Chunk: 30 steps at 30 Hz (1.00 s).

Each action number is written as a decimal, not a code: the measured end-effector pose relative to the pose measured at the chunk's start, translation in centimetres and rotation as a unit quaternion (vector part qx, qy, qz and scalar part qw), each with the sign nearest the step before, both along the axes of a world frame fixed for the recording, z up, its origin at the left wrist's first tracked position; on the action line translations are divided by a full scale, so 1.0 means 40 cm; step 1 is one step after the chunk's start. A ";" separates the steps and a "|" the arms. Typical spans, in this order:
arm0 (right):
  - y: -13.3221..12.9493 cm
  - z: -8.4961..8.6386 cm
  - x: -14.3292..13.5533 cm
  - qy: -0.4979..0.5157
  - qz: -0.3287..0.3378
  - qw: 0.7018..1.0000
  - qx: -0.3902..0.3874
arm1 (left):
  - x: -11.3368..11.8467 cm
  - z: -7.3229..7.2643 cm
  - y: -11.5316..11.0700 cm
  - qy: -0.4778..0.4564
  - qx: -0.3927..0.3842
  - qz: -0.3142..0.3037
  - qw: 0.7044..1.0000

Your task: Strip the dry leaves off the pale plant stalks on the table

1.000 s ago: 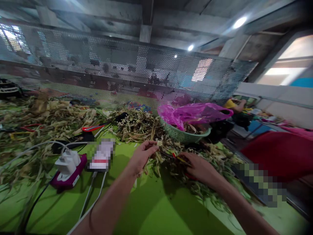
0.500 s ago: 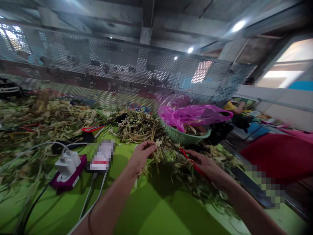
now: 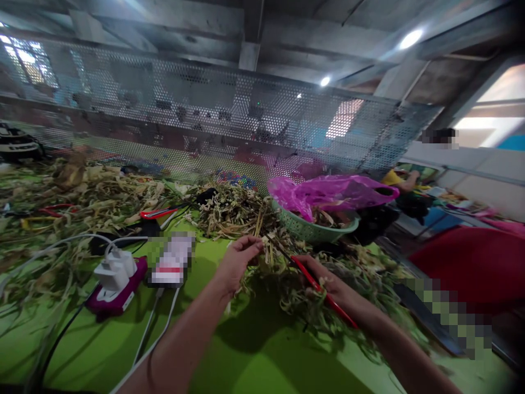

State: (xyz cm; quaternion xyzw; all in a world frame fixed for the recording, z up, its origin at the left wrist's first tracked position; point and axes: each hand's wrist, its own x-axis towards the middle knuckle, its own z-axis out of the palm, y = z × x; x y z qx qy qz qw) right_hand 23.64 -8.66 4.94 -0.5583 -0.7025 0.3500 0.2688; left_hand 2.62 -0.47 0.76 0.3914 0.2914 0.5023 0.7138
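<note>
red-handled tool with a dark, thin tip point(image 3: 307, 273) has swung closer to the left hand point(image 3: 235, 265), so it's now near the work. the right hand point(image 3: 340, 290) wraps it; left fingertips pinch pale, dry, stringy plant stems point(image 3: 268, 253) beside the brown, leafy pile point(image 3: 229, 210).

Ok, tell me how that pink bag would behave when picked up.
The pink bag would probably be floppy, as its thin plastic lies crumpled over the green basket. It looks light for its size, being so filmy, unless something is inside. Its loop handle sticks out, so it might snag.
</note>
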 end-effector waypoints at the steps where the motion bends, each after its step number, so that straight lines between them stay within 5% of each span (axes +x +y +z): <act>1: 0.002 -0.002 -0.006 -0.001 0.002 1.000 0.009 | 0.001 -0.002 0.000 -0.002 0.000 -0.004 1.000; 19: 0.008 0.013 -0.065 0.030 0.005 0.999 0.035 | 0.001 -0.002 -0.003 0.000 -0.004 -0.024 1.000; 30: 0.035 -0.037 -0.056 0.053 -0.076 0.996 0.008 | -0.002 0.009 -0.005 -0.001 0.003 -0.019 1.000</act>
